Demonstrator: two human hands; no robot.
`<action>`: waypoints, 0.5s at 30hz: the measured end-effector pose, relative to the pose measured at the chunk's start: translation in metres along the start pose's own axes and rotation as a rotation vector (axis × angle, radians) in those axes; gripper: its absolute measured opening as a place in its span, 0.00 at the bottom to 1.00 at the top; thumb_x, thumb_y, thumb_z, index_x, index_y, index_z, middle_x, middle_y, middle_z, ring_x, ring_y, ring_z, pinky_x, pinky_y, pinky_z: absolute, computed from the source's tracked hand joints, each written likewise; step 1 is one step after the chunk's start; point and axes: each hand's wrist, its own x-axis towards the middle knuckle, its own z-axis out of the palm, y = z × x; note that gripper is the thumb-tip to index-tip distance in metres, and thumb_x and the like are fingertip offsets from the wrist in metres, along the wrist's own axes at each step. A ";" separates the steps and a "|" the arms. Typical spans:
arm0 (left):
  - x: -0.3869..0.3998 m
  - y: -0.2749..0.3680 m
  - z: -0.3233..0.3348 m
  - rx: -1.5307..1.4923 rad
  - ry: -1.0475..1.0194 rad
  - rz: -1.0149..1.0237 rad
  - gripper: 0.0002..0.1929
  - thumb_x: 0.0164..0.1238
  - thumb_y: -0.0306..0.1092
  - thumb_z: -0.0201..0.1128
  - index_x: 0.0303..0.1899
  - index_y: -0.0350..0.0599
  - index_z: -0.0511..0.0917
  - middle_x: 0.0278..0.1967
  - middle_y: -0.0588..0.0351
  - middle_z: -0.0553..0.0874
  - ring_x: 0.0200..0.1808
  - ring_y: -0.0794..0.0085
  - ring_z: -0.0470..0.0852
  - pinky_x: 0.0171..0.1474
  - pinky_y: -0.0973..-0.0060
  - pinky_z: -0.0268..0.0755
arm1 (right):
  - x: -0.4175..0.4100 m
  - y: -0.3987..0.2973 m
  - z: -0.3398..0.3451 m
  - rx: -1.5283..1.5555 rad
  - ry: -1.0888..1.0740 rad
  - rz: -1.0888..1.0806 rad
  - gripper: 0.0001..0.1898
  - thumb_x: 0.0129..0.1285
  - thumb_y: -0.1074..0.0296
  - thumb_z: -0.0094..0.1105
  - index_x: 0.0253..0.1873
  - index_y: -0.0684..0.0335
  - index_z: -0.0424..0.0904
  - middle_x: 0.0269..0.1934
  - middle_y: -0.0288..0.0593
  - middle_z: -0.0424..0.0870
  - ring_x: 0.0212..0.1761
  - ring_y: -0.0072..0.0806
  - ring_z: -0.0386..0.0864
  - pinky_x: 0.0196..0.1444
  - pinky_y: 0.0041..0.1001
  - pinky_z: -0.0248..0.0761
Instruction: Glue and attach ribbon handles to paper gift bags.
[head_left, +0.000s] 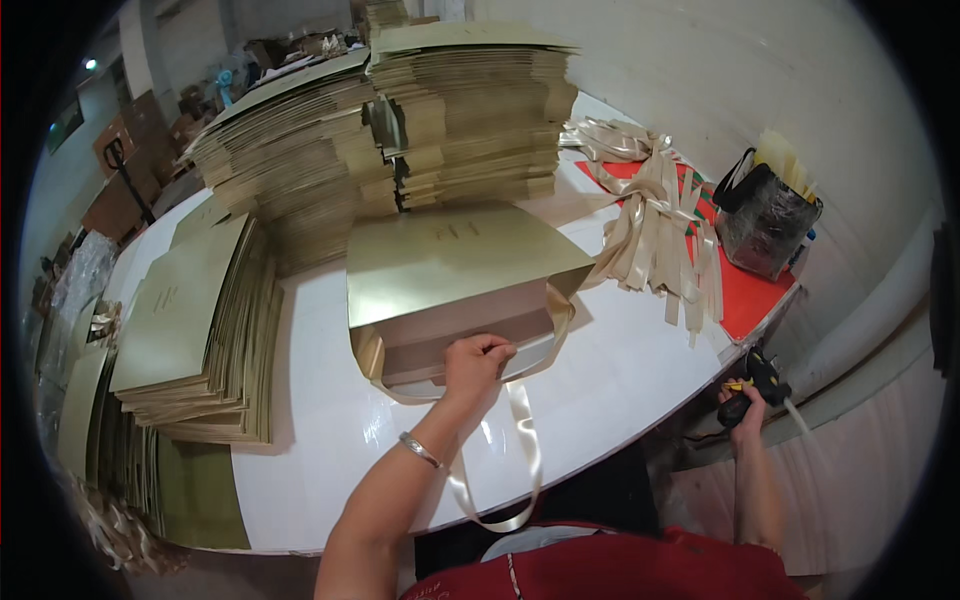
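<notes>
A gold paper gift bag (457, 255) lies on its side on the white table, its mouth facing me. My left hand (476, 364), with a bangle on the wrist, pinches at the bag's mouth, where the thumb and fingers meet. A cream satin ribbon (531, 442) hangs from near this hand and loops over the table's front edge. My right hand (742, 409) is off the table's right side, closed around a black hot glue gun (765, 379) with a yellow trigger and a pale glue stick at its rear. The gun's nozzle is hard to make out.
Tall stacks of flat gold bags (472, 112) stand at the back; a lower stack (195, 315) is at the left. Cut satin ribbons (652, 225) lie over a red sheet (750, 300) at the right, beside a black container of glue sticks (769, 217). A wall runs behind.
</notes>
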 end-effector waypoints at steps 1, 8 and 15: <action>0.002 0.000 0.003 -0.067 -0.038 -0.035 0.03 0.57 0.23 0.65 0.30 0.32 0.83 0.21 0.61 0.80 0.20 0.83 0.71 0.22 0.84 0.63 | -0.015 0.003 0.018 -0.012 0.150 -0.118 0.20 0.56 0.73 0.58 0.54 0.65 0.70 0.44 0.46 0.79 0.44 0.36 0.78 0.50 0.35 0.71; 0.004 -0.002 -0.001 -0.272 -0.025 -0.080 0.10 0.60 0.22 0.61 0.43 0.31 0.79 0.29 0.57 0.82 0.20 0.84 0.71 0.22 0.86 0.63 | -0.144 0.026 0.131 -0.363 -0.571 -0.024 0.28 0.42 0.73 0.57 0.54 0.70 0.69 0.50 0.52 0.78 0.53 0.38 0.76 0.63 0.39 0.65; 0.003 0.011 -0.002 -0.258 0.033 -0.093 0.10 0.58 0.20 0.61 0.43 0.33 0.78 0.32 0.55 0.83 0.22 0.82 0.74 0.26 0.84 0.67 | -0.164 0.077 0.204 -0.611 -0.871 0.339 0.17 0.48 0.78 0.65 0.46 0.67 0.74 0.37 0.40 0.80 0.37 0.24 0.79 0.42 0.25 0.73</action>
